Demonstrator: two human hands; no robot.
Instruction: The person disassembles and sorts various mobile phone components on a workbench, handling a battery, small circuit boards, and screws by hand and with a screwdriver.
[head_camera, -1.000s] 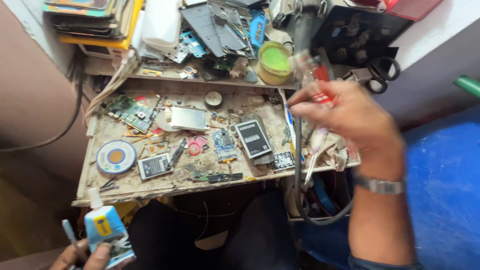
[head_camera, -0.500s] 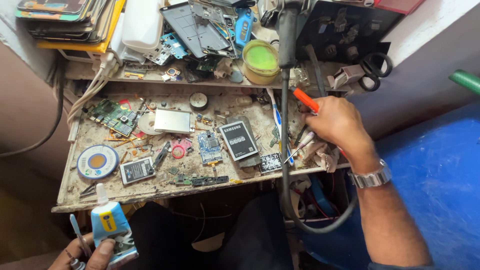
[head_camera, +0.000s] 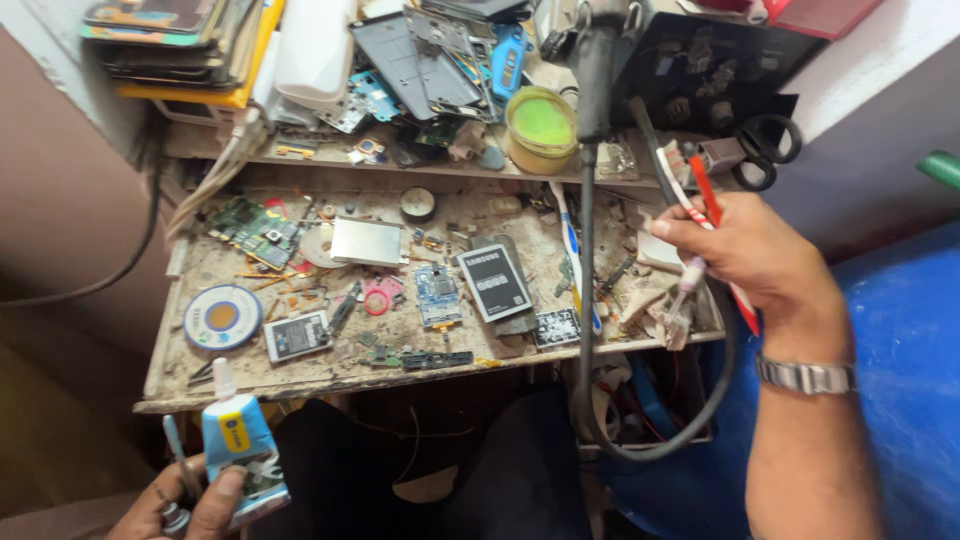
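My left hand (head_camera: 190, 500) grips the blue glue tube (head_camera: 240, 450); my right hand (head_camera: 750, 255) pinches a toothbrush (head_camera: 690, 215). I'd best lift it clear of the black cable (head_camera: 585, 300).

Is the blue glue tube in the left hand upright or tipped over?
Upright. The left hand grips the blue glue tube near its base, and its white nozzle points up toward the bench edge.

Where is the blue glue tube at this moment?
In the head view the blue glue tube is at the bottom left, held in the left hand, just below the workbench front edge.
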